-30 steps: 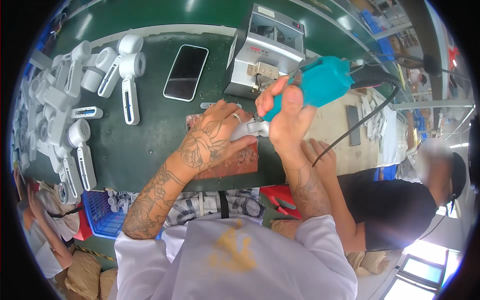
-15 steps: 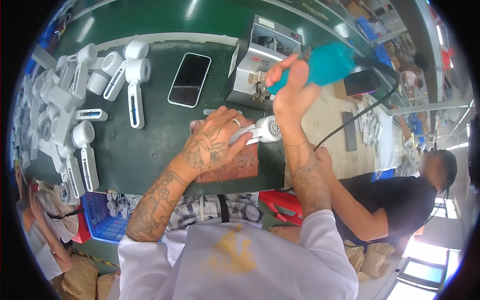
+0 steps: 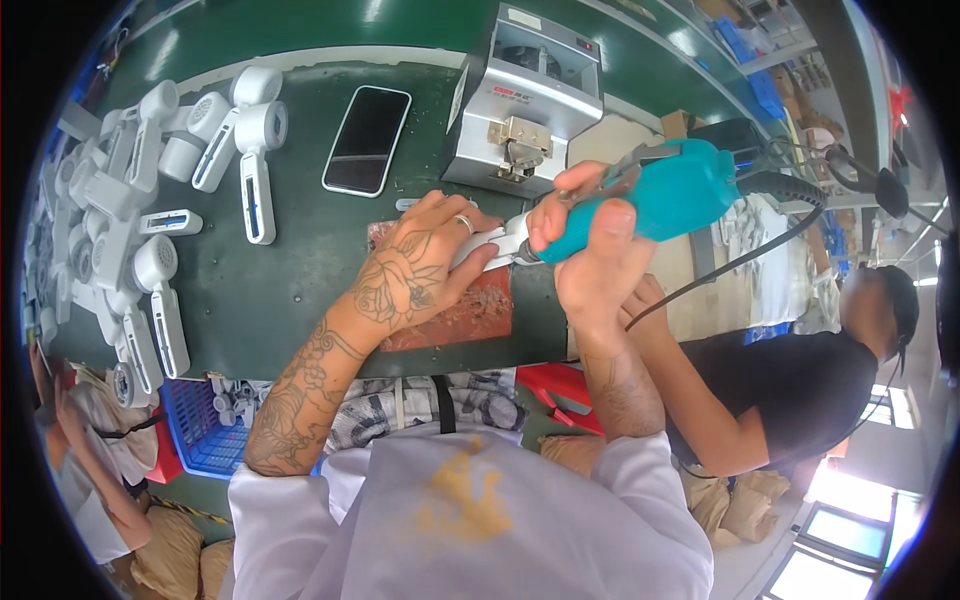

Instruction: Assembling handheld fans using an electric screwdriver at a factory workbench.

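My left hand (image 3: pixel 415 265) is closed around a white handheld fan (image 3: pixel 510 238), pressing it down over a worn reddish mat (image 3: pixel 465 318). Its round head is mostly hidden behind my right hand and the tool. My right hand (image 3: pixel 607 265) grips a teal electric screwdriver (image 3: pixel 665 195), which lies slanted with its tip at the fan, near the neck; the exact contact point is hidden. Just beyond my hands stands a grey metal screw feeder (image 3: pixel 520 110) with a brass-coloured fitting on its front.
Several white fans (image 3: pixel 130 190) are heaped at the left. A phone (image 3: pixel 368 140) lies flat near the feeder. The screwdriver's dark cable (image 3: pixel 720 268) runs across the right side. A co-worker (image 3: pixel 780 395) sits at the right. A blue basket (image 3: pixel 205 430) stands below the table's left edge.
My right hand has brought the screwdriver from the feeder's front down and toward me, onto the fan. My left hand keeps its hold on the fan. The whole view has shifted slightly.
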